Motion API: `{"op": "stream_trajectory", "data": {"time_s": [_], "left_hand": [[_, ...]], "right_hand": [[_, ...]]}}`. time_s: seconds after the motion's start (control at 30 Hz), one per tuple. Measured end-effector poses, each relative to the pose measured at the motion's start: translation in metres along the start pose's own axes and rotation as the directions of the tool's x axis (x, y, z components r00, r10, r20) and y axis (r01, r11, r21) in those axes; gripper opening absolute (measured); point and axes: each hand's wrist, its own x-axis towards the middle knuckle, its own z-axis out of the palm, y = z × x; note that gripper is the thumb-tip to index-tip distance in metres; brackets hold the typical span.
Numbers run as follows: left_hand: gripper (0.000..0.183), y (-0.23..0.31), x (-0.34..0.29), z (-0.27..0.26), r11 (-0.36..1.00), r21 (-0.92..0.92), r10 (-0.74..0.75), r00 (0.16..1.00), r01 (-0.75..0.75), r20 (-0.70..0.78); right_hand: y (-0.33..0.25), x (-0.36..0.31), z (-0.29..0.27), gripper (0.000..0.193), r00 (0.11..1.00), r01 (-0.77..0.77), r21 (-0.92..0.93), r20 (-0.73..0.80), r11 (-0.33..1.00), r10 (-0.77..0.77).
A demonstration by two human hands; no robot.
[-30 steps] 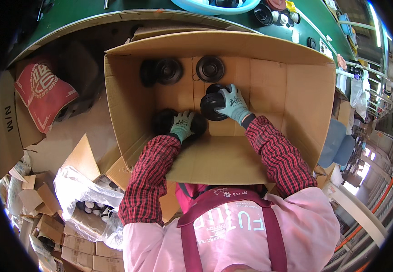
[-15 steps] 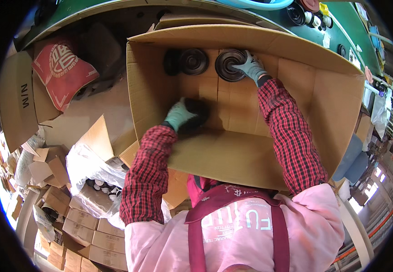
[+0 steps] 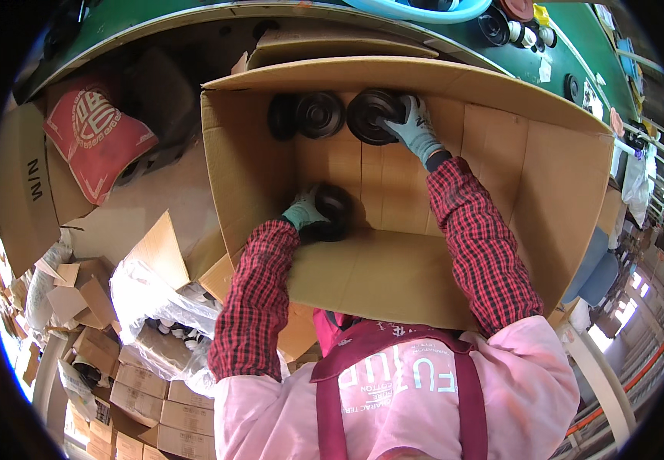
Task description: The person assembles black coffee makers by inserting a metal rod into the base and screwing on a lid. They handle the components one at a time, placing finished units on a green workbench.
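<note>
A large open cardboard box [image 3: 393,268] lies in front of me, its inside facing me. Low at its left side, my left hand [image 3: 306,211], in a pale green glove, is closed round a black wheel-like disc [image 3: 336,213]. Farther back, my right hand [image 3: 414,130], gloved the same way, grips the right edge of another black disc [image 3: 370,117]. Just left of that one stand two similar discs, the nearer one [image 3: 320,115] showing its ringed face and the other [image 3: 280,116] in shadow against the box's left wall. My left fingertips are partly hidden behind the disc.
A green worktop [image 3: 454,42] runs behind the box, with a light blue basin [image 3: 431,11] and several round parts on it. To the left lie a red printed bag [image 3: 102,142] and a plastic-lined carton [image 3: 159,295] of small parts. Stacked cartons [image 3: 182,429] fill the lower left.
The whole view has shifted slightly. My right hand has tilted its disc and brought it a little closer to the standing pair. My left hand has moved slightly right with its disc, now less blurred.
</note>
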Motion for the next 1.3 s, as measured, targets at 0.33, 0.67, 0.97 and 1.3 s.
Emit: {"op": "stream_trajectory", "data": {"time_s": [0.33,0.67,0.97,1.3], "left_hand": [[0.137,0.055,-0.009,-0.031,0.977,0.149,-0.173,0.974,0.151,0.148],[0.122,0.067,-0.036,-0.031,0.940,-0.336,0.095,0.990,-0.056,0.101],[0.109,0.036,-0.067,-0.042,0.937,-0.330,0.091,0.993,-0.112,-0.079],[0.086,0.077,-0.065,-0.014,0.942,-0.043,0.327,0.941,-0.332,-0.093]], "right_hand": [[-0.005,0.013,-0.005,0.129,0.932,-0.265,-0.274,0.171,0.924,0.318],[-0.017,-0.030,-0.001,0.143,0.712,-0.139,-0.443,0.577,0.885,0.401],[0.013,-0.078,0.047,0.134,0.645,-0.409,0.130,0.741,0.903,0.185],[0.003,-0.108,0.027,0.081,0.609,-0.469,0.595,0.753,0.653,-0.248]]}}
